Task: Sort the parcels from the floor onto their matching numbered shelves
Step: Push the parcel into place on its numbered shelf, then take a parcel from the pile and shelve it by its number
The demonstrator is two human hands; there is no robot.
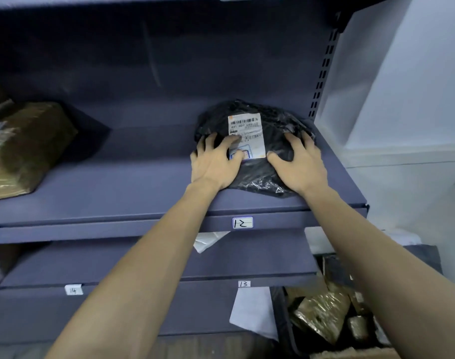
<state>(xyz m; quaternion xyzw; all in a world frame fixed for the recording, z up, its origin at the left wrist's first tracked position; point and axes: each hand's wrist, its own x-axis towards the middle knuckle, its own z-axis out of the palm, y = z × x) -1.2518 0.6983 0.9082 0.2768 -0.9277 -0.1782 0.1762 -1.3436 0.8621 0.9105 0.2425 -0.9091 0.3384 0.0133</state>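
Two hands are on one black parcel (257, 151), which lies on the shelf (117, 193) tagged 12 (242, 223), near its right end. The left hand (213, 164) lies flat with fingers spread over the parcel's left side, fingertips on the edge of its white label (246, 136). The right hand (297, 164) lies the same way on the right side, thumb pointing in toward the label. Neither hand curls round the bag; both press down on it with straight, splayed fingers.

Three number tags show: 12 just below the hands, 13 (244, 283) further down, and 14 (73, 290) down to the left. Far left of the hands, on the same shelf, sits one brown taped parcel (27, 149). Under the wrists, a white packet (208, 240) pokes out from the shelf below. Beneath the right forearm, a dark bin (280, 320) on the floor holds several brown parcels (319, 312); I cannot count them. A white sheet (252, 309) hangs beside the bin.
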